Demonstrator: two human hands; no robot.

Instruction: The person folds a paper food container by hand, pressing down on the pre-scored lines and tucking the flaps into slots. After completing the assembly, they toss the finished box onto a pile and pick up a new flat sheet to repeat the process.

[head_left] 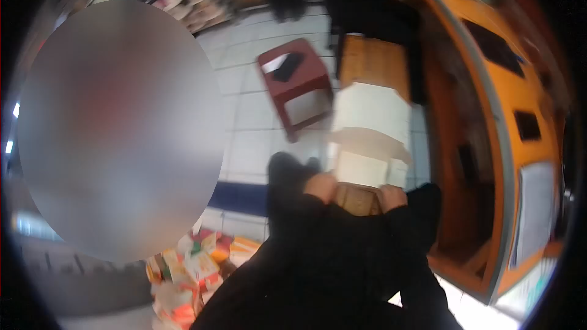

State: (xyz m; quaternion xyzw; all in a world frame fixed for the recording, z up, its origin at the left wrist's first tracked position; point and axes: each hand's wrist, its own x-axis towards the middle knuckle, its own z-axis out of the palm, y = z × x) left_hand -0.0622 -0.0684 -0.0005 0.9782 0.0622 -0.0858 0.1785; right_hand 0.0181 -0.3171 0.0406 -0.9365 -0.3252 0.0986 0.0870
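An open cardboard box (370,107) with a white inside lies in front of my body, its flap folded out away from me. A brown panel (358,198) shows at its near end, between my hands. My left hand (321,187) is closed on the box's near left corner. Opposite it, my right hand (392,197) grips the near right corner. Motion blur softens the fingers, and their tips are partly hidden behind the cardboard.
A wooden bench top (374,61) extends beyond the box. To its left stands a dark red stool (299,82) with a black flat object (288,67) on it. An orange counter (489,116) runs along the right. Colourful packages (199,266) lie at lower left; a blurred patch covers the left.
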